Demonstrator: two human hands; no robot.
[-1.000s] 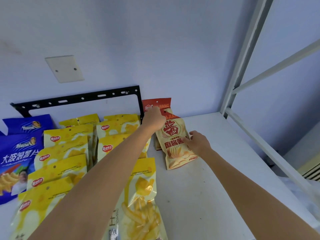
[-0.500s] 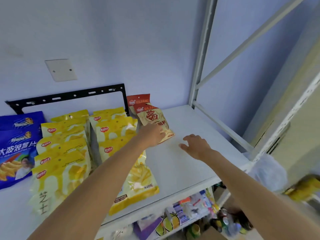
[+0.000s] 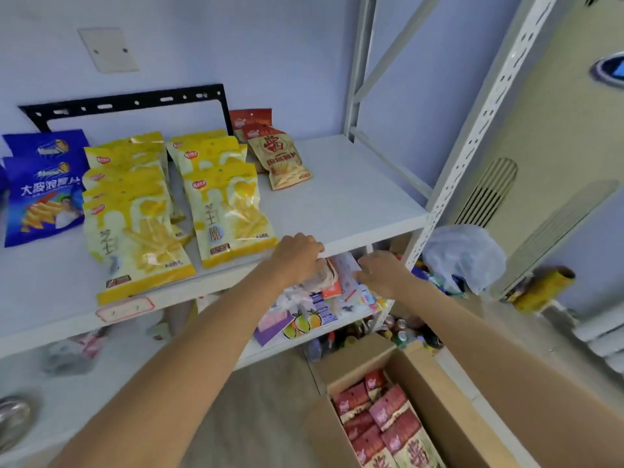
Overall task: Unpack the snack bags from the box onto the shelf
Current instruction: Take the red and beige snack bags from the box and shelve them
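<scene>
- Left hand [image 3: 297, 256] out in front of the white shelf board's [image 3: 354, 197] front edge, fingers loosely curled, nothing held; looks released, though blur softens the fingertips.
- Right hand [image 3: 383, 270] just at 3 o'clock of the left hand, a little lower, below the board's front lip, fingers loose and pointing toward the left hand, nothing gripped.
- Both hands seen against a jumble of mixed small packets [image 3: 324, 298] on the lower shelf; contact with them not clear.
- Open brown cardboard box [image 3: 449, 410] on the floor at 5 o'clock of the hands, flaps up, packed with red-and-cream snack bags [image 3: 385, 420] standing on edge.
- On the shelf board at 12 o'clock of the hands: red-topped cream snack bags [image 3: 280, 157] of the same print, overlapping, the front one lying flat, the rear ones leaning toward the pale blue wall.
- At 9 o'clock of those, two overlapping rows of yellow stick-snack bags [image 3: 223, 204], running from the wall to the front edge, the nearest bag overhanging the lip slightly.
- Farther toward 9 o'clock, blue crisp bags [image 3: 44, 187] at the shelf's far end, leaning back.
- Black slotted metal bracket [image 3: 135, 103] fixed on the wall behind the yellow and blue bags; a pale blank wall plate [image 3: 108, 50] above it.
- White perforated shelf upright [image 3: 479, 130] at 2 o'clock of the hands; a crumpled clear plastic bag [image 3: 466, 255] beside its foot.
</scene>
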